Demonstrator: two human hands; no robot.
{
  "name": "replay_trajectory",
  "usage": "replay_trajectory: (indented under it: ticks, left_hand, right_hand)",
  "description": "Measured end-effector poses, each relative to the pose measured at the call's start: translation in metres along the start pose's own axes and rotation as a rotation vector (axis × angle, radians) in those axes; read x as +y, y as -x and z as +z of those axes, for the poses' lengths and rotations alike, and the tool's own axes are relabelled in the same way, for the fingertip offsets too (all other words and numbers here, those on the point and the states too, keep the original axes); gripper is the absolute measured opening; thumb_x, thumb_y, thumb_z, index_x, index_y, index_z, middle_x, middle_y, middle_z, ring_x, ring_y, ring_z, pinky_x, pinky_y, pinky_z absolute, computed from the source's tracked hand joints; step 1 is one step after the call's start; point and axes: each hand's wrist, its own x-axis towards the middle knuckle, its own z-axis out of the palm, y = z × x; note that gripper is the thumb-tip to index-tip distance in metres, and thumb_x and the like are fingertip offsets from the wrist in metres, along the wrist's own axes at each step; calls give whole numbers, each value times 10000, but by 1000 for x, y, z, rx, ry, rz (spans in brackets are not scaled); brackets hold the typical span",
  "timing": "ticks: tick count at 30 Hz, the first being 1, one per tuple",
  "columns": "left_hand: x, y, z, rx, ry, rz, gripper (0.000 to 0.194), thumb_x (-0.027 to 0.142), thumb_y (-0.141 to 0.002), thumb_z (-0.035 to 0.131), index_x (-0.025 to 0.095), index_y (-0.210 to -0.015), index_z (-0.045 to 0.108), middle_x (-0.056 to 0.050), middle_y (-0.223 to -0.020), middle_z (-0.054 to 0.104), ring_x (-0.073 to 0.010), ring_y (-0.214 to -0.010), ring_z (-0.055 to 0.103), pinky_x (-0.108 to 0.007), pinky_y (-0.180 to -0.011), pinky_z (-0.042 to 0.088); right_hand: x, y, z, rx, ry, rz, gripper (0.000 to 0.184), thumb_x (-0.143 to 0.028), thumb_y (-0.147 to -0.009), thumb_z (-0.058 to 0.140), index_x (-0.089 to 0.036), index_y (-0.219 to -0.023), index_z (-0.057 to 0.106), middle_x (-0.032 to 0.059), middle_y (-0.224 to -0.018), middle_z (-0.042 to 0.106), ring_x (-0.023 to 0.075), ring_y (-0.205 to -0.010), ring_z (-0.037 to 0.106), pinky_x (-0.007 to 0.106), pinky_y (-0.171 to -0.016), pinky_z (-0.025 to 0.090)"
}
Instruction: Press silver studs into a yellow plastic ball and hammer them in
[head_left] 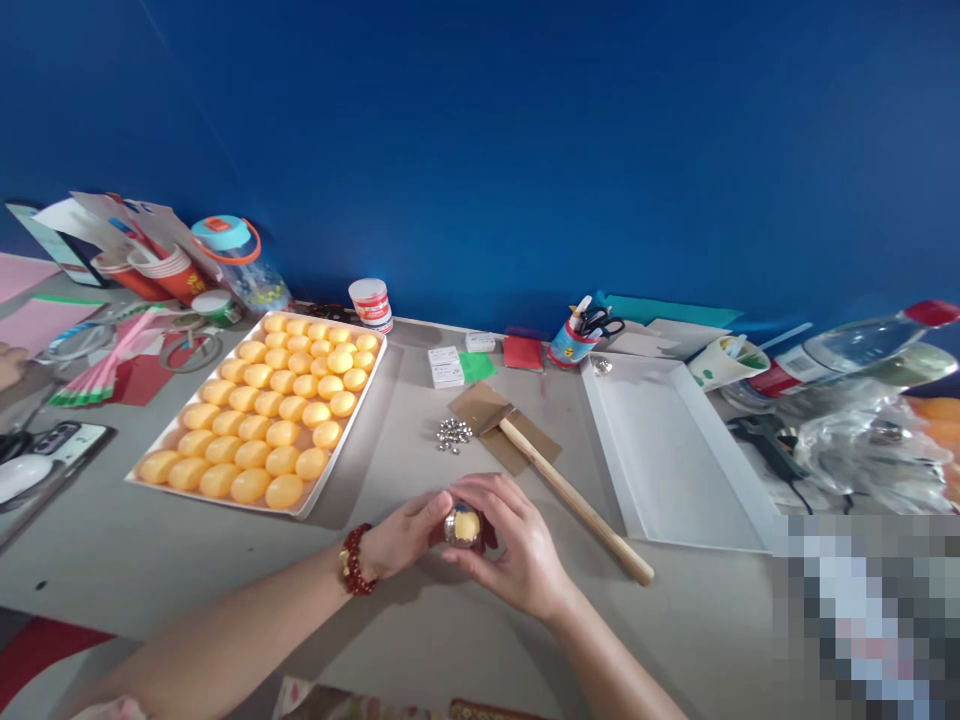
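My left hand [411, 538] and my right hand [517, 535] close together around a small ball [466, 525], its near face pale yellow with shiny silver covering around it. Fingers of both hands touch it, and its far side is hidden by them. Beyond my hands lies a small pile of shiny silver pieces [454, 433], too small to name surely. Right of that pile, a hammer [577, 500] with a wooden handle rests with its head on a piece of brown card [540, 452].
At left stands a shallow white box [307, 500] of orange balls [282, 433]. A white tray [675, 450] at right has a silver lump [602, 366] in its far corner. Small white boxes [446, 368], a scissors cup [574, 342], a bottle [847, 350] and a glue gun [772, 450] are farther back.
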Motion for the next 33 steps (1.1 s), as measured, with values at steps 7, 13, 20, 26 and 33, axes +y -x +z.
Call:
replay_trajectory:
  ticks: [7, 13, 20, 26, 33]
  left_hand:
    - [14, -3, 10, 12, 102, -15, 362, 412, -937, 593, 142, -1169, 659, -110, -1031, 662, -213, -935, 623, -328, -829, 490]
    - [33, -9, 1, 221, 202, 125, 243, 346, -936, 598, 162, -1084, 657, -66, -909, 669, -153, -718, 636, -295, -726, 518]
    - [41, -13, -3, 307, 206, 198, 211, 265, -909, 630, 169, -1095, 658, -72, -1077, 650, -114, -722, 605, -297, -775, 536]
    - [34, -12, 1, 274, 142, 200, 225, 281, -915, 643, 173, -1112, 661, -67, -1018, 656, -83, -653, 569, -306, -767, 534]
    - [32, -10, -1, 223, 140, 166, 314, 315, -885, 689, 166, -1161, 672, -82, -1024, 676, -82, -671, 573, -351, -848, 554]
  right_hand:
    - [3, 3, 3, 111, 90, 67, 489, -512, -813, 747, -236, -1189, 601, 121, -1162, 669, 285, -1089, 635, 423, -906, 539]
    - [14, 7, -6, 100, 132, 151, 472, -451, -930, 613, -219, -1326, 500, 138, -1227, 636, 292, -1102, 621, 442, -920, 535]
    - [26, 5, 4, -56, 311, 186, 194, -133, -927, 525, -207, -1064, 641, 95, -960, 700, 268, -877, 655, 403, -782, 548]
    - [29, 6, 8, -106, 321, 199, 166, -76, -867, 547, -209, -864, 647, 70, -887, 669, 240, -805, 629, 359, -722, 527]
    - [27, 6, 3, -28, 147, 370, 141, -106, -816, 561, -215, -810, 651, 19, -772, 712, 201, -720, 672, 282, -614, 505]
